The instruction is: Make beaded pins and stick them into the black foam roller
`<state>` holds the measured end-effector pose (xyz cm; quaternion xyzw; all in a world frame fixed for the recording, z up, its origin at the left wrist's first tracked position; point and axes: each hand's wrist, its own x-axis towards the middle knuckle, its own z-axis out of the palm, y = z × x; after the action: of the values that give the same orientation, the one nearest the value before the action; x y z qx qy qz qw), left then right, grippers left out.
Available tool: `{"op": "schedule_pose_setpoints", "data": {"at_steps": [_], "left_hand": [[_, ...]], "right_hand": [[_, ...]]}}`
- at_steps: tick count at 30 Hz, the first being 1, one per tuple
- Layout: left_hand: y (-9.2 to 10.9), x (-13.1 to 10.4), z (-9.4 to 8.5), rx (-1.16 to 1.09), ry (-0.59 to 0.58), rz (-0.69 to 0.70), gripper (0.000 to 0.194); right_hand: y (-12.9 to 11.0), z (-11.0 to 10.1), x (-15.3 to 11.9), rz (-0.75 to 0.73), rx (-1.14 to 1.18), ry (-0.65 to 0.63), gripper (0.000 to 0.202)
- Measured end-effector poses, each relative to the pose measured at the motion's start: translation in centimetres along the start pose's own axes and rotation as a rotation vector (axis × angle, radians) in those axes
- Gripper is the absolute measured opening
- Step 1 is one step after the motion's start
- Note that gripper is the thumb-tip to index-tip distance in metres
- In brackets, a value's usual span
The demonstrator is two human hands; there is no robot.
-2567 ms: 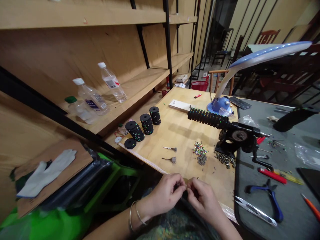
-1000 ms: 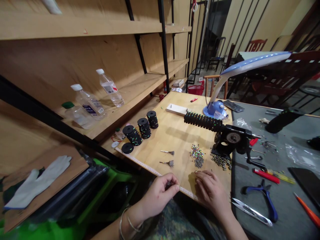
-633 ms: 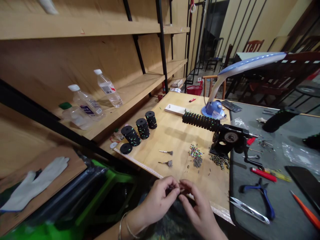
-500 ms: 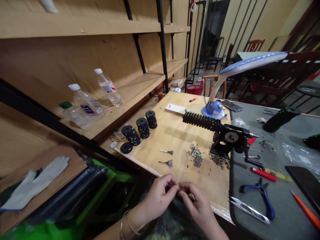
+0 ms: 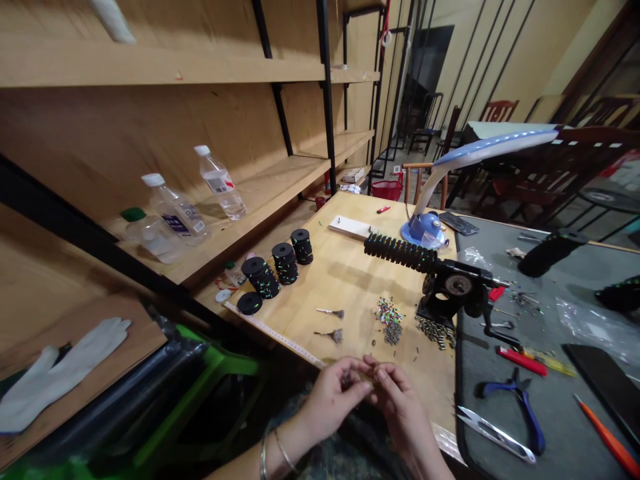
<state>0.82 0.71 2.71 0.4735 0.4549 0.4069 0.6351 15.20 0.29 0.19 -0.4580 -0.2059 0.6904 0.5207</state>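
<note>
The shelving unit (image 5: 210, 72) walls off the left, so room for the arms lies to the right of it, over the wooden tabletop (image 5: 340, 280). A dark grey mat (image 5: 560, 427) covers its right part, probably to stop tools sliding. At the far side, the blue desk lamp (image 5: 495, 148) leans its head rightward over the far end of the mat. The hand-cranked machine (image 5: 453, 287) stands beside the mat's left edge, its ridged black rod pointing left over open wood, perhaps so the rod can turn freely.

The left hand (image 5: 333, 397) and right hand (image 5: 400, 400) meet at the table's near edge, fingers curled, tips together as in a fine pinch; I can't make out what, if anything, is between them.

Black spools (image 5: 260, 277) line the left edge, seemingly parked out of reach's way. Blue-handled pliers (image 5: 530, 413) lie near the right hand. Just beyond the hands sit the small heaps: brassy pieces (image 5: 436, 331), multicoloured beads (image 5: 389, 311) and tiny grey bits (image 5: 393, 333), likely grouped for easy picking. Open wood separates them from the spools, interrupted by two brush-like bundles.
</note>
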Motion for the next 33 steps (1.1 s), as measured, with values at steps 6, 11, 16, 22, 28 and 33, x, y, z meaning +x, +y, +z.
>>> {"op": "schedule_pose_setpoints", "data": {"at_steps": [6,11,16,22,28,33], "left_hand": [[-1.7,0.9,2.1,0.021,-0.073,0.071,0.021],[-2.0,0.9,1.4,0.094,-0.043,0.095,0.023],[-1.7,0.5,1.2,0.122,0.007,0.074,0.019],[-0.1,1.0,-1.4,0.338,0.107,0.103,0.022],[3.0,5.9,-7.0,0.715,0.410,0.367,0.026],[3.7,11.3,-8.6,0.911,0.398,0.365,0.023]], "right_hand": [[0.1,-0.2,-0.1,-0.011,0.046,0.027,0.033],[0.2,-0.5,0.3,-0.020,0.066,0.040,0.034],[-0.2,0.2,0.3,-0.020,0.050,0.024,0.037],[0.1,-0.1,0.7,-0.069,-0.016,0.014,0.039],[0.5,-0.7,0.9,-0.101,-0.230,0.038,0.046],[0.7,-1.0,0.9,-0.148,-0.338,0.042,0.045]]}}
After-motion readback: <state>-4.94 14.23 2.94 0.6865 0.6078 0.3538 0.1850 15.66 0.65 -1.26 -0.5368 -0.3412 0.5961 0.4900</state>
